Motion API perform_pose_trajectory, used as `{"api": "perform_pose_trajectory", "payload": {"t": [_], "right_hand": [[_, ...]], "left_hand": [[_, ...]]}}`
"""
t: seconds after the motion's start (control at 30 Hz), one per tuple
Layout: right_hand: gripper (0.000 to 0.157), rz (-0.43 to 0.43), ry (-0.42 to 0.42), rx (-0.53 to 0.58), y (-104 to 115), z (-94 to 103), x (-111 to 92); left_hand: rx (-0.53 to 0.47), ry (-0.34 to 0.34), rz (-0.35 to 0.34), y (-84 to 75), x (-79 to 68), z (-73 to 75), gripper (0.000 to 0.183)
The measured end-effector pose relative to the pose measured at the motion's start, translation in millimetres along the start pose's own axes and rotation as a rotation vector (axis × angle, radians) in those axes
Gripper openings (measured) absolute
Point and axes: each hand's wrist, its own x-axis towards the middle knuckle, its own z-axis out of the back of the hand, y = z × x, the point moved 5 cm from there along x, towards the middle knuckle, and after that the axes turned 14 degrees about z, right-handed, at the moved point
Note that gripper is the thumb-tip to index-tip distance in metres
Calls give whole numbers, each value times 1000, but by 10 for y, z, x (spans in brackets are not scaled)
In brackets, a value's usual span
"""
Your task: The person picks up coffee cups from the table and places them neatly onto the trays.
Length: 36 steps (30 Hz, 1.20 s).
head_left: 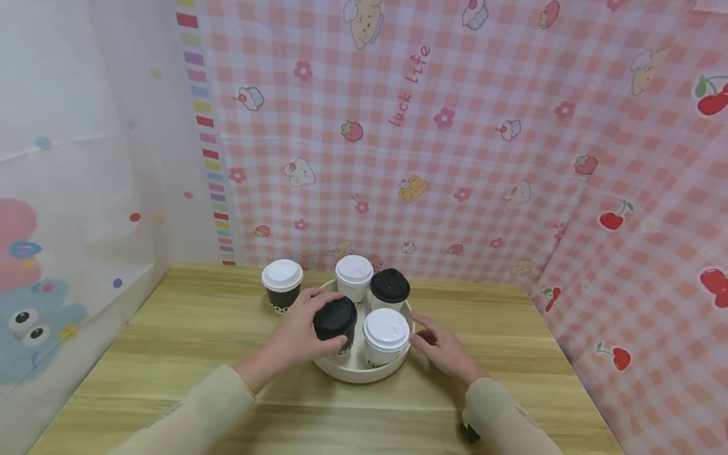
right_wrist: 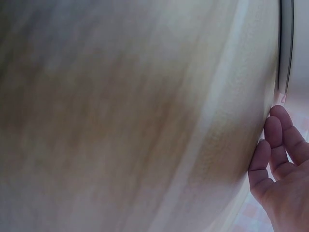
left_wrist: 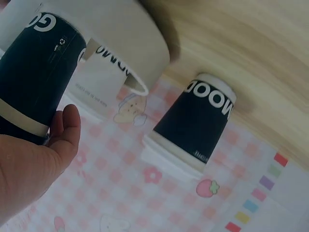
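Note:
My left hand [head_left: 292, 335] grips a dark paper cup with a black lid [head_left: 334, 319], its fingers and thumb around the lid. This cup is at the left side of a round white tray [head_left: 357, 376]. In the left wrist view the dark cup [left_wrist: 41, 72] shows white lettering. At the tray's right rim are the fingertips of my right hand [head_left: 446, 352], relaxed beside a white cup with a white lid [head_left: 387, 332]. Behind, the tray bears another white-lidded white cup [head_left: 354, 273] and a black-lidded white cup [head_left: 390, 287].
A dark cup with a white lid [head_left: 282, 284] stands on the wooden table [head_left: 364, 420], left of the tray. Close to my right sleeve lies a small black object [head_left: 469, 433]. Pink checked cloth [head_left: 375, 158] hangs behind the table and on its right.

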Motion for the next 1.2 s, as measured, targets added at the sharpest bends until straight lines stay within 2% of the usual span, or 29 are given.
{"api": "perform_pose_trajectory", "payload": {"t": [0.23, 0.63, 0.97, 1.2], "right_hand": [[61, 13, 2, 0, 4, -2, -3], [62, 12, 13, -5, 26, 5, -15], [61, 33, 13, -19, 1, -10, -1], [62, 19, 11, -13, 9, -12, -10]], "left_hand": [[39, 32, 25, 78, 13, -130, 77], [70, 43, 0, 142, 40, -200, 74], [108, 61, 5, 109, 66, -236, 72], [112, 70, -6, 77, 64, -239, 70]]}}
